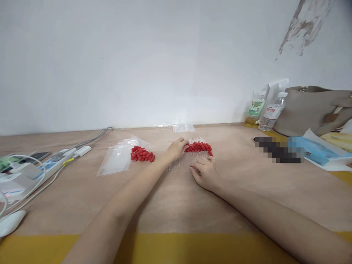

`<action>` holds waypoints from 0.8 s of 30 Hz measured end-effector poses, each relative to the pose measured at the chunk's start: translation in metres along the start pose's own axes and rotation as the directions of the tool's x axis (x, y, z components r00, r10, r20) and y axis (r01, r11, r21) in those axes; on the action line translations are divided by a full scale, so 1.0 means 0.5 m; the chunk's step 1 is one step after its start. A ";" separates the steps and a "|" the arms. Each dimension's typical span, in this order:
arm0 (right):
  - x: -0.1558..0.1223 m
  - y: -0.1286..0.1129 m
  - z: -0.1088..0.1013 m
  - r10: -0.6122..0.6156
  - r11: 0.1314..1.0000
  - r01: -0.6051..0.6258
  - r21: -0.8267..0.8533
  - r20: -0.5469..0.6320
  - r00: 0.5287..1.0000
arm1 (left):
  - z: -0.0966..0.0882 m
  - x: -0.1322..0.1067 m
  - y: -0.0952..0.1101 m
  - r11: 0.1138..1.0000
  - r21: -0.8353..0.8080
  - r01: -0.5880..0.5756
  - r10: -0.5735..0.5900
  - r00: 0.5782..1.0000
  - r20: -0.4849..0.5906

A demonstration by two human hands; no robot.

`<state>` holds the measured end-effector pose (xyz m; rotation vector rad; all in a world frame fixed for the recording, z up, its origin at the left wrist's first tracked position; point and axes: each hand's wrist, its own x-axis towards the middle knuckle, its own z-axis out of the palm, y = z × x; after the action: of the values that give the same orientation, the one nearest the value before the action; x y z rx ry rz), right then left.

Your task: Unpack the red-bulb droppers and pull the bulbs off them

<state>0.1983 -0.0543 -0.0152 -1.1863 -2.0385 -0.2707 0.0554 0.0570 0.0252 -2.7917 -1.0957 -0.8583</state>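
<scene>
The person's left hand point(178, 148) is curled over the near-left end of a row of thin clear tubes with red rubber caps point(198, 147), which lies flat on the pale wooden table point(170, 205), out in front of the person. I cannot tell whether those fingers pinch a cap or only rest on it. The right hand point(205, 172) lies palm down on the clear stems, fingers loosely stretched, gripping nothing. Pressed like that, it seems to keep the tubes side by side and level.

Just left of the row sits a loose heap of red caps point(142, 154), within easy reach of the left hand. It lies at the edge of some flat clear plastic zip bags point(115, 158), which look empty. Another clear bag point(183, 128) lies by the wall. Far right stand two plastic bottles point(264, 110), one holding a little yellowish liquid, beside a beige handbag point(310, 110).
</scene>
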 end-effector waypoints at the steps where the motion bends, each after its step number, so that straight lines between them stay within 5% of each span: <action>1: -0.001 0.001 0.000 -0.003 1.000 0.003 0.007 -0.001 1.000 | 0.000 -0.005 0.000 0.999 -0.025 0.027 -0.029 0.998 -0.057; 6: 0.000 -0.001 -0.009 0.029 1.000 -0.029 0.012 -0.034 0.999 | -0.029 -0.073 0.003 0.932 -0.338 0.132 -0.231 0.934 -0.273; 10: 0.012 -0.009 -0.024 0.043 0.998 -0.048 -0.039 -0.117 0.992 | -0.079 -0.172 0.006 0.863 -0.492 0.110 -0.223 0.959 -0.177; 14: 0.022 -0.017 -0.028 -0.134 0.988 0.127 -0.091 -0.075 0.988 | -0.108 -0.244 0.009 0.843 -0.535 0.064 -0.115 0.991 -0.063; 20: 0.018 -0.015 -0.015 -0.283 0.958 0.284 -0.028 0.047 0.958 | -0.109 -0.262 0.029 0.806 -0.591 0.012 -0.032 0.999 -0.023; 24: 0.016 -0.023 -0.014 -0.264 0.964 0.265 0.004 0.109 0.958 | -0.117 -0.256 0.049 0.896 -0.444 -0.004 0.012 1.000 0.016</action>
<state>0.1900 -0.0590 -0.0029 -0.9500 -2.2965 -0.3531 -0.0343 -0.0536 0.0154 -3.1638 -0.9937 -1.2232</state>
